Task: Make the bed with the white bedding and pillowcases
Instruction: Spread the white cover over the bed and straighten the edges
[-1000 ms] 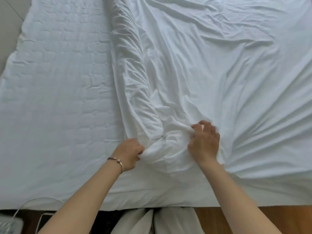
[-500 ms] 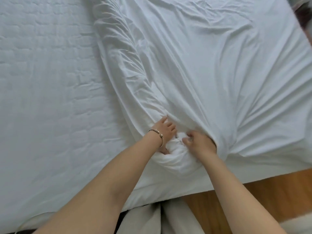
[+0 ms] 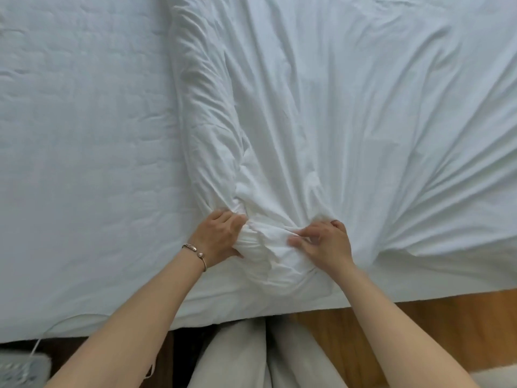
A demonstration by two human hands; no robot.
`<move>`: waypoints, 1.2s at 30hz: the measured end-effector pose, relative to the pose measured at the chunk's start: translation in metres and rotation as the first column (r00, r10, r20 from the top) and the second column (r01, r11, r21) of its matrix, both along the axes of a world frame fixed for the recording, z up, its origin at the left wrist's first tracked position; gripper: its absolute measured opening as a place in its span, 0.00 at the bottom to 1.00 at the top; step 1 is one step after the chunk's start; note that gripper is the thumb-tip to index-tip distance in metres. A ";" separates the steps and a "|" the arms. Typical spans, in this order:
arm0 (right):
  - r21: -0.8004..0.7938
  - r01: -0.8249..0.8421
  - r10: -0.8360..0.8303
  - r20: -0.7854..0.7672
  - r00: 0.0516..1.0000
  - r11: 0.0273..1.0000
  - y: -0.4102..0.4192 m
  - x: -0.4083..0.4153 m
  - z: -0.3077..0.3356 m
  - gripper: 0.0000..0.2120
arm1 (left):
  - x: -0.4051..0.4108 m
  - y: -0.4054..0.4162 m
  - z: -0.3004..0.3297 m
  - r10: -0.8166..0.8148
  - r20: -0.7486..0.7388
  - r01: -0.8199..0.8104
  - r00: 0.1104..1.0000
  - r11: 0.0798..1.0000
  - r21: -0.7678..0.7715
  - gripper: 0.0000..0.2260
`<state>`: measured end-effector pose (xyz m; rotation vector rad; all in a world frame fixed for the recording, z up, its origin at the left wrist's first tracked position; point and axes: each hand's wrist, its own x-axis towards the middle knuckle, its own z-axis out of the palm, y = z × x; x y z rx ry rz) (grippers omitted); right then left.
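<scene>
A white sheet (image 3: 349, 113) lies crumpled over the right part of the bed, with its gathered edge running up the middle. The quilted white mattress pad (image 3: 84, 121) is bare on the left. Near the bed's front edge the sheet is bunched into a thick wad (image 3: 268, 242). My left hand (image 3: 218, 236), with a bracelet on the wrist, grips the wad from its left side. My right hand (image 3: 324, 242) pinches the cloth on the wad's right side. Folds fan out from the wad toward the right.
The bed's front edge (image 3: 251, 312) runs just before my legs in light trousers (image 3: 251, 357). Wooden floor (image 3: 419, 326) shows at the lower right. A white power strip (image 3: 19, 371) with a cable lies on the floor at the lower left.
My hands have spread apart along the bunched sheet: the left one dropped to the wad's left side, the right one shifted right. The view has swung back to the left.
</scene>
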<state>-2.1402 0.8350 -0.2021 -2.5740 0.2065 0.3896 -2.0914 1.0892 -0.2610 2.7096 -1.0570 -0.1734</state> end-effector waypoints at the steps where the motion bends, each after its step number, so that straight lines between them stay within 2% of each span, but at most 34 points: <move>1: 0.137 0.065 -0.071 0.036 0.997 0.988 0.000 -0.004 -0.004 0.07 | -0.003 0.005 0.002 0.023 -0.039 -0.023 0.999 1.000 0.007 0.43; 2: 0.236 0.124 -0.139 0.050 0.989 0.964 0.001 -0.005 -0.005 0.04 | -0.005 0.009 0.005 0.051 -0.101 -0.048 0.994 0.998 0.030 0.44; 4: 0.327 0.182 -0.208 0.047 0.977 0.927 0.007 -0.002 -0.001 0.03 | -0.004 0.011 0.013 0.087 -0.186 -0.077 0.979 0.995 0.060 0.43; 7: 0.363 0.104 -0.188 0.204 0.961 0.926 0.009 0.004 0.012 0.04 | 0.000 0.000 0.026 0.112 -0.249 -0.089 0.962 0.991 0.101 0.42; 9: 0.275 -0.029 -0.062 0.317 0.946 0.961 0.008 0.004 0.017 0.05 | 0.002 -0.017 0.035 0.068 -0.235 -0.040 0.970 0.992 0.124 0.41; 10: 0.221 -0.084 0.009 0.318 0.948 0.972 0.006 0.001 0.015 0.06 | 0.003 -0.030 0.040 0.013 -0.231 0.021 0.973 0.990 0.142 0.40; 13: 0.111 -0.192 0.170 0.183 0.968 0.975 -0.011 0.000 0.003 0.02 | 0.000 -0.074 0.042 -0.129 -0.269 0.194 0.954 0.954 0.230 0.40; 16: -0.005 -0.316 0.316 -0.016 0.949 0.949 -0.047 0.001 0.004 0.20 | -0.009 -0.088 0.035 0.014 -0.308 0.096 0.951 0.937 0.337 0.44; 18: -0.042 -0.297 0.295 -0.062 0.954 0.954 -0.080 -0.011 0.006 0.24 | -0.019 -0.076 0.035 0.095 -0.291 0.010 0.952 0.940 0.342 0.44; 21: -0.069 -0.319 0.323 0.058 0.945 0.945 -0.106 -0.030 0.006 0.29 | -0.037 -0.044 0.042 0.151 -0.153 -0.100 0.977 0.949 0.300 0.43; 23: -0.070 -0.351 0.357 0.097 0.929 0.934 -0.097 -0.036 -0.001 0.28 | -0.054 -0.025 0.043 0.251 -0.038 -0.233 0.967 0.935 0.267 0.43; 24: -0.075 -0.361 0.368 0.114 0.923 0.929 -0.088 -0.040 -0.003 0.28 | -0.063 -0.018 0.041 0.297 -0.031 -0.280 0.954 0.925 0.259 0.42; 26: -0.172 -0.359 0.383 0.141 0.913 0.917 -0.074 -0.049 -0.005 0.27 | -0.068 -0.013 0.039 0.333 -0.105 -0.286 0.937 0.904 0.318 0.39; 28: -0.351 -0.328 0.419 0.227 0.879 0.877 -0.066 -0.046 -0.007 0.20 | -0.061 -0.024 0.046 0.327 -0.204 -0.233 0.923 0.895 0.381 0.32; 29: -0.374 -0.304 0.422 0.293 0.858 0.876 -0.061 -0.043 -0.005 0.15 | -0.052 -0.033 0.052 0.300 -0.264 -0.185 0.917 0.904 0.385 0.31; 31: -0.274 -0.373 0.457 0.385 0.802 0.886 -0.044 -0.031 0.006 0.11 | -0.034 -0.051 0.066 0.256 -0.397 -0.102 0.881 0.924 0.369 0.31; 32: -0.214 -0.457 0.505 0.348 0.790 0.863 -0.034 -0.024 0.013 0.15 | -0.025 -0.057 0.071 0.247 -0.452 -0.077 0.857 0.929 0.362 0.30; 33: -0.168 -0.536 0.562 0.231 0.794 0.827 -0.025 -0.017 0.019 0.21 | -0.017 -0.060 0.073 0.224 -0.482 -0.046 0.847 0.934 0.354 0.27; 35: -0.097 -0.587 0.578 -0.108 0.809 0.804 -0.012 -0.005 0.026 0.30 | -0.007 -0.065 0.069 0.141 -0.476 0.047 0.868 0.931 0.361 0.21; 36: -0.077 -0.577 0.548 -0.238 0.802 0.813 -0.009 0.000 0.025 0.31 | -0.003 -0.066 0.066 0.096 -0.445 0.099 0.890 0.913 0.396 0.23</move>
